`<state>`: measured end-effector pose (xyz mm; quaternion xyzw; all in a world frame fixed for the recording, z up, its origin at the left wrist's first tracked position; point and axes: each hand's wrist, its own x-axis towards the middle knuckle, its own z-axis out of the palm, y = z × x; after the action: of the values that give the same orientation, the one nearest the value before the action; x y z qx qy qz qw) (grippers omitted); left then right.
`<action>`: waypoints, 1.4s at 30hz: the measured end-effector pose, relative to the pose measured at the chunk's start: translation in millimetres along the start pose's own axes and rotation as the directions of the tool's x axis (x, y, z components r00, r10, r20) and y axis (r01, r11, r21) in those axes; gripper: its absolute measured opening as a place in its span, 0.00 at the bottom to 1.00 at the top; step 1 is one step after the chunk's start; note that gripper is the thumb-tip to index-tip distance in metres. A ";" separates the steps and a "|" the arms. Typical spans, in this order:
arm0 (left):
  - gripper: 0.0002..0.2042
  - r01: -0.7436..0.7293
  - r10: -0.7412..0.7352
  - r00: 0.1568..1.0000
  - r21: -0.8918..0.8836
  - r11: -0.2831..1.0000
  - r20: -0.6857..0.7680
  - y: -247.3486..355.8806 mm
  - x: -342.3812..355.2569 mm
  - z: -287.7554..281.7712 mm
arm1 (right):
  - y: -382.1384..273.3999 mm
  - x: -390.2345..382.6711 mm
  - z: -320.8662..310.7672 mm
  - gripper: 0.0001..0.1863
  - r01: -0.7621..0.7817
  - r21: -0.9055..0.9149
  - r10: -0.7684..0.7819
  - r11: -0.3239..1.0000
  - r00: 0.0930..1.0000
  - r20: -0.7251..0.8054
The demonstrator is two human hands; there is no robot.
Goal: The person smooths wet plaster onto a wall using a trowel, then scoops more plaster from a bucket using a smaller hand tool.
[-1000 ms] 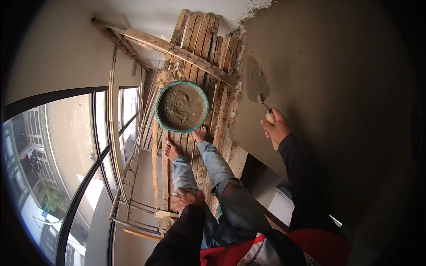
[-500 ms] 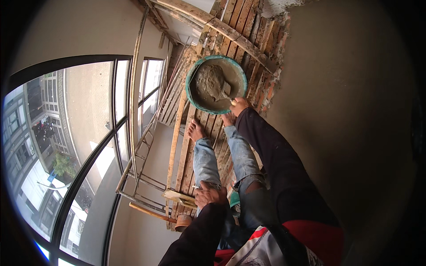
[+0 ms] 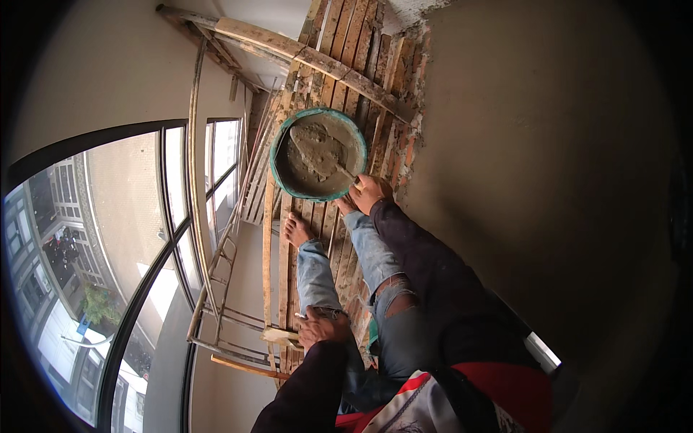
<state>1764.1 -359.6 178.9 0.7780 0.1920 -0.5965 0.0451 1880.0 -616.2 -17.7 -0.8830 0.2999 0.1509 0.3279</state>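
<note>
My right hand [image 3: 370,193] is closed around the handle of a trowel [image 3: 345,172] at the near right rim of a round green tub [image 3: 362,137]. The trowel's blade lies in the wet grey mortar [image 3: 303,164], smeared with it and partly hidden. By my left knee, my left hand [image 3: 323,328] is curled at the edge of a pale wooden float [image 3: 280,337] and seems to hold it; the grip itself is hidden under the hand. A short thin white stick [image 3: 300,315] shows beside its fingers.
I stand barefoot on a narrow plank platform [image 3: 339,79]. A timber beam [image 3: 310,56] crosses its far end. Freshly plastered wall [image 3: 534,144] rises on the right. On the left are metal scaffold rails [image 3: 198,144] and a large window [image 3: 130,195]. A pale straight-edged piece [image 3: 543,352] shows behind my right arm.
The view has shifted, so the tub sits further left and lower. The trowel has turned over in the mortar, its blade lying flatter. The float by my left hand appears more edge-on.
</note>
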 end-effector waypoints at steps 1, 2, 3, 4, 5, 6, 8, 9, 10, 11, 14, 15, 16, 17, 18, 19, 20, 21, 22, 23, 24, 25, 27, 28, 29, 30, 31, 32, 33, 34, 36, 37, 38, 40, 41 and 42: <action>0.44 0.031 -0.031 0.999 0.000 1.000 -0.013 -7.8 4.0 -3.1 | -32.5 -4.6 -3.1 0.18 0.085 -0.045 -0.083 0.995 0.996 0.045; 0.44 0.033 -0.033 0.999 0.004 0.999 -0.025 -10.8 8.5 -3.5 | -62.1 -6.0 -19.9 0.17 0.168 -0.100 -0.160 0.981 0.984 0.078; 0.44 0.022 -0.022 0.999 0.009 1.000 -0.027 -4.3 10.0 -2.3 | -78.5 -4.8 -46.2 0.17 0.167 -0.103 -0.160 0.981 0.984 0.078; 0.44 0.023 -0.023 0.999 0.009 1.000 -0.027 4.6 10.1 -6.2 | -92.7 -1.5 -72.9 0.17 0.249 -0.018 -0.241 0.968 0.950 0.199; 0.43 0.014 -0.014 1.000 0.000 1.000 -0.028 14.8 9.5 -11.8 | -101.2 3.7 -96.1 0.16 0.317 0.075 -0.324 0.946 0.895 0.308; 0.42 0.011 -0.011 0.999 -0.009 1.000 -0.030 24.5 10.1 -17.4 | -103.2 8.2 -110.2 0.15 0.321 0.354 -0.416 0.878 0.879 0.234; 0.41 0.016 -0.016 0.999 0.002 1.000 -0.044 48.6 9.4 -28.9 | -89.5 38.7 -143.3 0.12 -0.080 0.569 -0.293 0.819 0.794 0.532; 0.40 0.015 -0.014 0.998 0.013 1.000 -0.058 61.1 11.0 -33.2 | -69.9 65.6 -157.0 0.11 -0.218 0.647 -0.336 0.731 0.710 0.619; 0.40 0.023 -0.023 0.998 0.013 1.000 -0.055 69.9 14.6 -35.5 | -52.2 88.4 -169.5 0.10 -0.360 0.629 -0.226 0.689 0.717 0.659; 0.40 0.014 -0.014 0.997 0.005 1.000 -0.074 78.2 18.3 -36.9 | -32.7 113.3 -183.1 0.10 -0.494 0.602 -0.115 0.628 0.706 0.699; 0.36 -0.046 0.042 0.993 -0.032 0.998 -0.112 123.2 18.6 -39.6 | 97.7 214.7 -248.6 0.11 -0.435 0.631 0.268 0.642 0.899 0.347; 0.34 -0.032 0.024 0.988 -0.053 0.998 -0.151 130.6 19.1 -40.9 | 108.5 221.6 -249.4 0.11 -0.369 0.594 0.338 0.714 0.926 0.169; 0.34 -0.021 0.013 0.988 -0.054 0.998 -0.151 135.6 20.4 -39.6 | 115.9 227.4 -257.0 0.12 -0.325 0.523 0.396 0.788 0.918 -0.025; 0.34 0.016 -0.025 0.986 -0.056 0.998 -0.165 131.6 25.1 -37.3 | 81.9 210.3 -245.4 0.12 -0.225 0.211 0.279 0.951 0.919 -0.280; 0.34 0.015 -0.026 0.985 -0.066 0.998 -0.170 134.1 26.4 -35.3 | 60.2 195.5 -246.9 0.12 -0.226 0.211 0.279 0.951 0.921 -0.271; 0.34 0.020 -0.031 0.986 -0.067 0.998 -0.166 137.6 26.4 -36.0 | 41.4 179.9 -247.8 0.12 -0.139 0.155 0.187 0.978 0.916 -0.355; 0.33 0.042 -0.051 0.989 -0.060 0.997 -0.142 141.5 26.0 -38.4 | 27.5 163.4 -244.7 0.12 -0.056 0.088 0.089 0.995 0.897 -0.434; 0.33 0.068 -0.073 0.990 -0.051 0.996 -0.118 143.1 24.9 -41.4 | 19.9 144.9 -230.0 0.13 -0.028 0.094 0.060 0.995 0.930 -0.363; 0.33 0.077 -0.084 0.989 -0.061 0.995 -0.123 146.0 24.5 -44.5 | 14.9 133.0 -212.4 0.13 0.012 0.109 0.020 0.994 0.957 -0.288; 0.33 0.076 -0.082 0.991 -0.058 0.995 -0.103 146.5 23.4 -46.0 | 15.2 123.1 -198.4 0.17 -0.026 0.045 0.030 0.999 0.996 -0.084; 0.33 0.082 -0.087 0.992 -0.056 0.995 -0.087 144.1 23.7 -46.5 | 5.9 112.7 -177.0 0.22 -0.242 0.234 0.203 0.942 0.963 0.177; 0.33 0.094 -0.099 0.991 -0.057 0.994 -0.089 143.2 23.5 -45.7 | 13.7 112.5 -157.2 0.26 0.121 -0.149 -0.087 0.982 0.972 0.217; 0.35 0.120 -0.117 0.986 0.018 0.993 -0.120 133.4 27.1 -42.0 | -63.4 105.1 -123.7 0.18 0.119 -0.512 0.150 0.850 0.879 0.452; 0.34 0.113 -0.115 0.988 -0.018 0.993 -0.100 136.1 25.5 -43.5 | -57.8 114.9 -102.2 0.20 0.133 -0.571 0.139 0.810 0.903 0.406; 0.34 0.114 -0.116 0.988 -0.021 0.993 -0.098 136.1 27.3 -42.4 | -44.5 126.3 -73.0 0.22 0.148 -0.623 0.121 0.768 0.922 0.369; 0.34 0.111 -0.113 0.990 -0.022 0.994 -0.088 135.4 29.4 -40.6 | -38.5 138.6 -47.0 0.22 0.154 -0.623 0.119 0.767 0.920 0.374; 0.34 0.108 -0.110 0.991 -0.021 0.994 -0.077 135.2 31.4 -37.8 | -32.7 150.6 -23.8 0.20 0.163 -0.612 0.100 0.774 0.923 0.372; 0.34 0.119 -0.120 0.990 -0.022 0.993 -0.074 131.3 32.9 -35.9 | -35.7 152.3 -7.6 0.18 0.174 -0.597 0.080 0.783 0.924 0.375; 0.34 0.124 -0.126 0.988 -0.030 0.992 -0.094 128.2 34.4 -33.7 | -34.5 148.4 2.7 0.18 0.178 -0.595 0.082 0.784 0.920 0.382; 0.34 0.125 -0.130 0.984 -0.041 0.991 -0.121 124.2 38.6 -33.6 | -39.3 145.8 12.0 0.18 0.169 -0.551 0.094 0.817 0.904 0.417; 0.35 0.130 -0.135 0.984 -0.047 0.990 -0.119 118.7 46.6 -29.9 | -41.9 144.9 16.2 0.24 0.136 -0.476 0.149 0.869 0.845 0.513; 0.35 0.134 -0.139 0.984 -0.052 0.990 -0.113 115.2 50.9 -28.1 | -31.0 136.0 14.3 0.27 0.150 -0.420 0.079 0.895 0.873 0.481; 0.35 0.120 -0.125 0.986 -0.053 0.991 -0.112 116.0 52.3 -30.2 | -9.9 129.4 9.1 0.27 0.138 -0.385 0.061 0.913 0.886 0.460; 0.38 0.102 -0.105 0.993 -0.064 0.993 -0.050 113.9 50.6 -39.3 | -2.0 124.8 4.8 0.27 0.128 -0.344 0.039 0.930 0.897 0.440; 0.38 0.104 -0.107 0.993 -0.063 0.993 -0.052 112.1 53.1 -37.8 | -7.5 124.0 2.1 0.24 0.109 -0.381 0.075 0.918 0.896 0.438; 0.37 0.105 -0.109 0.989 -0.044 0.994 -0.105 117.7 51.6 -36.4 | -9.2 125.8 -10.2 0.21 0.085 -0.428 0.116 0.900 0.899 0.422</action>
<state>1849.8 -444.6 121.8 0.7963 0.2470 -0.5518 0.0177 1984.0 -671.7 -63.9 -0.8745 0.1842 0.4111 0.1798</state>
